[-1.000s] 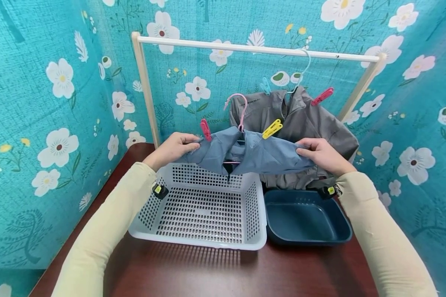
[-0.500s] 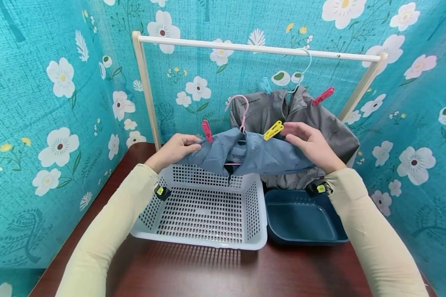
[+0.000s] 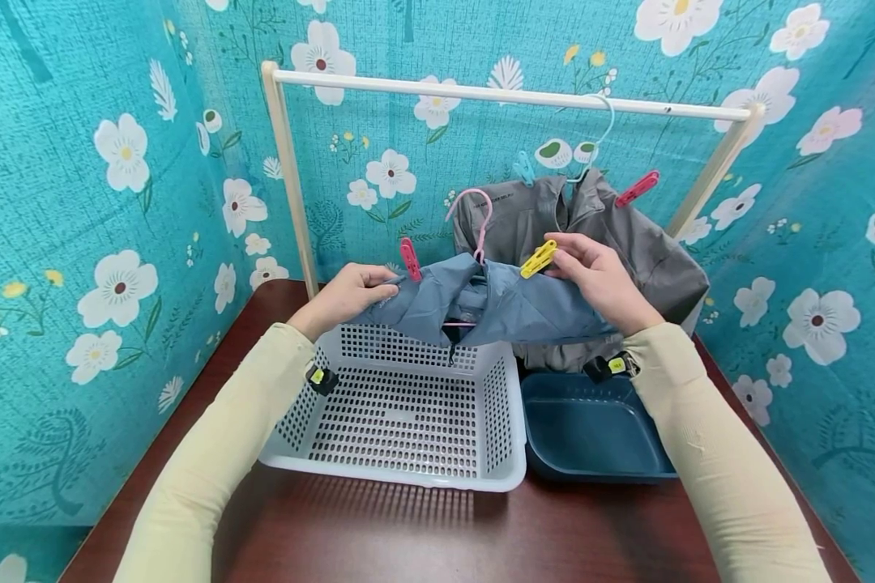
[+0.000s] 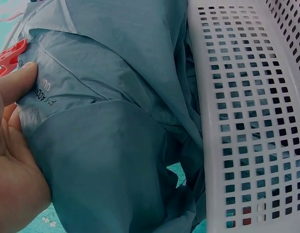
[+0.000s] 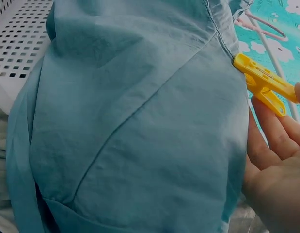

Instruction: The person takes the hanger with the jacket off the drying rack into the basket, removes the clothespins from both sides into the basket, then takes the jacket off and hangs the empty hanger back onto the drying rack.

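Observation:
A blue jacket (image 3: 547,312) hangs on a pink hanger (image 3: 487,214) above the front basket area. Its left shoulder is pinched by my left hand (image 3: 346,295), thumb on top, beside a pink clothespin (image 3: 411,261). Clipped on the other shoulder is a yellow clothespin (image 3: 539,259). My right hand (image 3: 605,283) has thumb and fingers on that clothespin's handles; in the right wrist view the thumb lies on one handle of the yellow clothespin (image 5: 263,82) and a finger touches the other. Its clipping end still sits on the jacket's edge.
A white rack bar (image 3: 437,89) spans the back. From it hangs a grey jacket (image 3: 649,251) on a light blue hanger (image 3: 608,129), with blue (image 3: 525,168) and red clothespins (image 3: 637,189). Below stand a white perforated basket (image 3: 394,479) and a dark blue basin (image 3: 598,465).
My right hand has let go of the blue jacket's right side and moved left to the yellow clothespin, taking hold of it. The left hand keeps its pinch with little movement.

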Motion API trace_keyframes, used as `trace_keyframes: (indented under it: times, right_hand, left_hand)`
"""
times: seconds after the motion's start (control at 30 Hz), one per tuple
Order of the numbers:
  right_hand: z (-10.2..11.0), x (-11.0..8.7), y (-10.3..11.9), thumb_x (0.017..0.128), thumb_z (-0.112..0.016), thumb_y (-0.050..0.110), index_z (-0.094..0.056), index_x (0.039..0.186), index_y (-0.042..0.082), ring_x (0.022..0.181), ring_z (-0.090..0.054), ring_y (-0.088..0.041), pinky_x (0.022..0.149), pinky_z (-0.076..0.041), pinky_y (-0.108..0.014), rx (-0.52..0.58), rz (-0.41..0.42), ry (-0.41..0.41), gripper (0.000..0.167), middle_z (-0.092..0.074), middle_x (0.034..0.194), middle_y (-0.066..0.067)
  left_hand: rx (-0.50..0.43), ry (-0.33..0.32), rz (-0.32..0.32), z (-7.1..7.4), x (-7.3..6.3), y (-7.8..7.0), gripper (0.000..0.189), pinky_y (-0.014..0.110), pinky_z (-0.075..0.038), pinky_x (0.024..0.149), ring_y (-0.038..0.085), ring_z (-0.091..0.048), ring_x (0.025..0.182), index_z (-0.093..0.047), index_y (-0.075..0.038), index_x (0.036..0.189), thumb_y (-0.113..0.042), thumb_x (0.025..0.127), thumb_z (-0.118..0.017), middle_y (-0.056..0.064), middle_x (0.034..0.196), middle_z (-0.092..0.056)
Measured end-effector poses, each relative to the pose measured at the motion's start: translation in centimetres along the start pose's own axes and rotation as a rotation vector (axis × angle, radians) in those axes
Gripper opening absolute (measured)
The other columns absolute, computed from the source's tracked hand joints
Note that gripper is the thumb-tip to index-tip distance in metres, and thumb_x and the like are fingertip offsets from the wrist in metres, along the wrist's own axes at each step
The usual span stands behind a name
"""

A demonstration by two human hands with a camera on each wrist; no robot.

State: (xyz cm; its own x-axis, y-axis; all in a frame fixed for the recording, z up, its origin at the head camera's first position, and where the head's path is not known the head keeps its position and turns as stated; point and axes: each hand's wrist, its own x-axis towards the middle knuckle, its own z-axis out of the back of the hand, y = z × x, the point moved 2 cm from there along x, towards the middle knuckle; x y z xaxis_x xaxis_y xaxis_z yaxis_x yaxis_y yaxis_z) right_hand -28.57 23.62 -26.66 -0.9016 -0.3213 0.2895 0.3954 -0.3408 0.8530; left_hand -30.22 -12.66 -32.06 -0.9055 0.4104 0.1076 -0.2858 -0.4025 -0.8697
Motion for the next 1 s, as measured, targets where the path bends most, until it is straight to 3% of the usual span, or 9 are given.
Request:
trace_keyframes:
  times: [0.23,0.37,0.47,0.7,0.8,1.0]
  right_hand:
    - [0.1,0.1,0.1,0.098,-0.052,0.025,-0.049,0.131,-0.006,0.1,-0.06,-0.02,0.085,-0.048,-0.024,-0.003,0.006,-0.014,0.045,-0.061,0.115,-0.005]
    - [0.2,-0.1,0.1,0.098,-0.053,0.026,-0.052,0.128,-0.004,0.098,-0.06,-0.026,0.086,-0.048,-0.026,-0.068,0.016,-0.045,0.043,-0.063,0.11,-0.003]
    - [0.3,-0.2,0.0,0.098,-0.053,0.027,-0.054,0.128,-0.003,0.096,-0.06,-0.024,0.087,-0.047,-0.027,-0.119,0.033,-0.08,0.042,-0.064,0.109,-0.003]
    - [1.0,-0.7,0.1,0.097,-0.055,0.023,-0.055,0.126,-0.005,0.094,-0.06,-0.015,0.084,-0.048,-0.023,-0.042,0.043,-0.155,0.041,-0.062,0.11,-0.003]
    - [1.5,-1.2,0.2,0.097,-0.055,0.024,-0.054,0.127,-0.004,0.094,-0.06,-0.014,0.083,-0.048,-0.02,0.015,0.028,-0.118,0.042,-0.061,0.111,-0.004]
    - [2.6,-2.5,0.1,0.099,-0.05,0.028,-0.047,0.135,-0.002,0.097,-0.061,-0.017,0.087,-0.047,-0.024,0.047,-0.027,0.068,0.047,-0.053,0.122,-0.01]
  left_hand:
    - [-0.007,0.001,0.001,-0.1,0.1,0.0,0.029,0.034,-0.042,0.074,0.021,-0.051,0.088,-0.064,-0.005,0.121,-0.018,0.096,-0.058,0.01,0.126,-0.058]
    - [-0.01,0.004,-0.005,-0.2,0.1,0.0,0.03,0.034,-0.042,0.08,0.022,-0.047,0.12,-0.063,-0.003,0.122,-0.018,0.096,-0.058,0.012,0.128,-0.058]
    - [-0.013,0.003,-0.008,-0.3,0.1,-0.2,0.03,0.035,-0.041,0.081,0.02,-0.036,0.133,-0.063,-0.003,0.122,-0.018,0.096,-0.058,0.012,0.127,-0.058]
    - [-0.008,0.002,0.001,-0.3,0.2,-0.1,0.031,0.033,-0.043,0.075,0.02,-0.053,0.095,-0.062,-0.004,0.124,-0.019,0.097,-0.057,0.011,0.134,-0.053]
    - [-0.011,-0.007,0.013,-0.1,0.2,0.1,0.031,0.035,-0.044,0.076,0.021,-0.054,0.094,-0.062,-0.006,0.124,-0.018,0.097,-0.057,0.01,0.135,-0.052]
    - [0.005,-0.038,0.014,0.2,0.3,0.3,0.033,0.039,-0.046,0.083,0.025,-0.054,0.112,-0.06,-0.004,0.127,-0.018,0.097,-0.056,0.012,0.135,-0.052]
